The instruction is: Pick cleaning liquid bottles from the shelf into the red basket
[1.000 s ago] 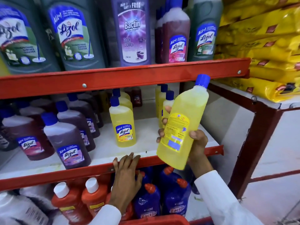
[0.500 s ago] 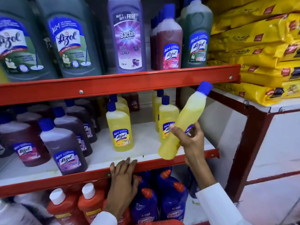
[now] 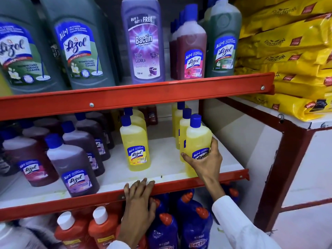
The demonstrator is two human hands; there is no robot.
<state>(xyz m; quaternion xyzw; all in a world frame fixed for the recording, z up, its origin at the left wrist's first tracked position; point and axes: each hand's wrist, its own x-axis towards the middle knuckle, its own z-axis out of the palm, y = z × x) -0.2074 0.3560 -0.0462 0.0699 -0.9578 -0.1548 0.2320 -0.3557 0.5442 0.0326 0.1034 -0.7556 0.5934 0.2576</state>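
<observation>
The right hand (image 3: 203, 163) is wrapped around the lower body of a yellow bottle (image 3: 197, 141) standing upright at the middle shelf (image 3: 167, 160) front edge — full, rigid plastic, likely slick; best gripped mid-body. The left hand (image 3: 139, 196) is laid flat on the shelf rail, holding nothing.

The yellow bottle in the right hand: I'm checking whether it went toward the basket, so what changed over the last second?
The right hand carried the yellow bottle from a tilted hold out in front of the shelf back onto the middle shelf, upright before the other yellow bottles. It still grips it. The left hand stayed on the red shelf edge; the other bottles did not move.
</observation>
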